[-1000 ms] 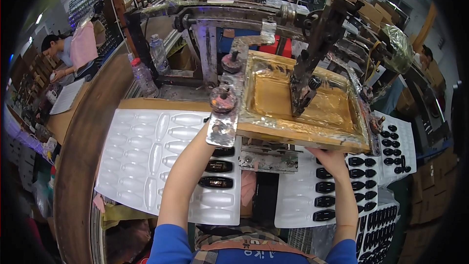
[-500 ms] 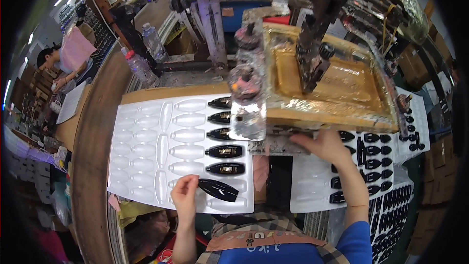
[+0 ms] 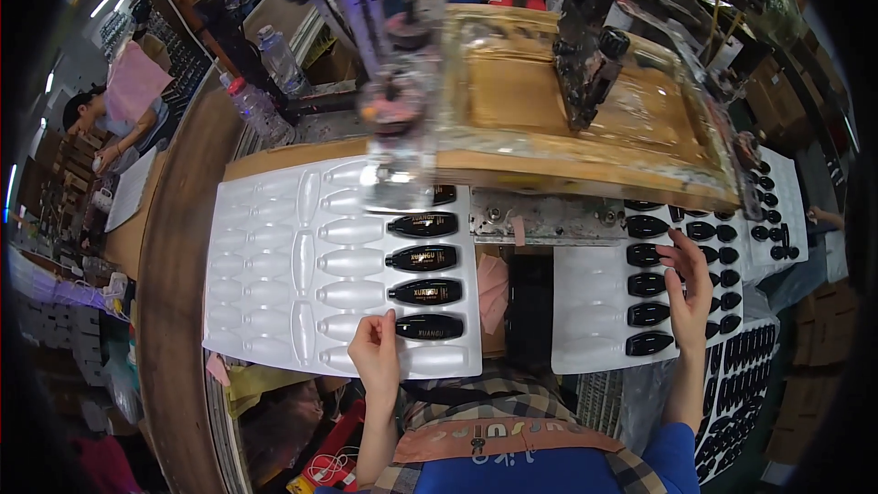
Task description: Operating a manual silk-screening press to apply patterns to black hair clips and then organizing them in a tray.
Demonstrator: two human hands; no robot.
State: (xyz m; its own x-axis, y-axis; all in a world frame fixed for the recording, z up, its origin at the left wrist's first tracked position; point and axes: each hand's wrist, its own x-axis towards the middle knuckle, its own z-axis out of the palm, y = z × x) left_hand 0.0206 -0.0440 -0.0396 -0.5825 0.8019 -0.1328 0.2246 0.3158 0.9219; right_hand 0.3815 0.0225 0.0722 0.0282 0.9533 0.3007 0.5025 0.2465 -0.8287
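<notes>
**Black Bottle Lies Crosswise in White Tray, Fingertips at Its Neck**

A black bottle [image 3: 430,327] lies flat in the second slot from the near edge of a white molded tray [image 3: 352,263], its long axis running side to side, neck end to the left and broad base to the right. Pale gold marking shows faintly on its face. The printed bottles [image 3: 423,258] above it in the column lie the same way.

The person's left hand [image 3: 375,348] covers the bottle's neck, its fingers drawn narrowly together; whether they grip it or merely touch it cannot be made out. A metal bracket [image 3: 400,165], blurred, hides part of the column's far end, and a wooden frame [image 3: 585,169], also blurred, overhangs the far edge of a second tray [image 3: 590,311].

The left forearm rises bare and nearly upright from the lower edge. The right forearm comes up from a blue sleeve, the right hand [image 3: 688,279] raised with thumb and fingers parted over the second tray's black bottles [image 3: 648,284]; contact with any of them is unclear.
</notes>
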